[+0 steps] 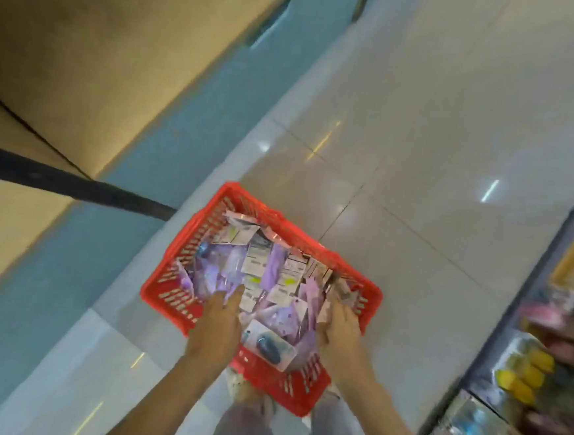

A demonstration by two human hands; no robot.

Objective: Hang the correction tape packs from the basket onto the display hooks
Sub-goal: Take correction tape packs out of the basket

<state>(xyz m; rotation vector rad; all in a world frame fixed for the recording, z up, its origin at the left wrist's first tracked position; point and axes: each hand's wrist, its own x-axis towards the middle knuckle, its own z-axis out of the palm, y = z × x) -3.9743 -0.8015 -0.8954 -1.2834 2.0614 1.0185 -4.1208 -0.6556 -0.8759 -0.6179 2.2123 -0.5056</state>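
Observation:
A red plastic basket (170, 287) stands on the tiled floor in front of my feet, filled with several purple, pink and white correction tape packs (267, 270). One pack with a dark blue tape body (268, 348) lies at the near edge. Both hands reach down into the basket. My left hand (219, 318) rests palm down on the packs at the near left, fingers spread. My right hand (339, 324) is at the near right with its fingers curled among the packs; whether it grips one is hidden. No display hooks can be made out in the blurred view.
A display shelf (522, 356) with blurred colourful goods runs along the right edge. A beige wall with a blue-grey base (184, 106) runs on the left, crossed by a dark bar (75, 183). Glossy floor tiles (422, 142) stretch ahead.

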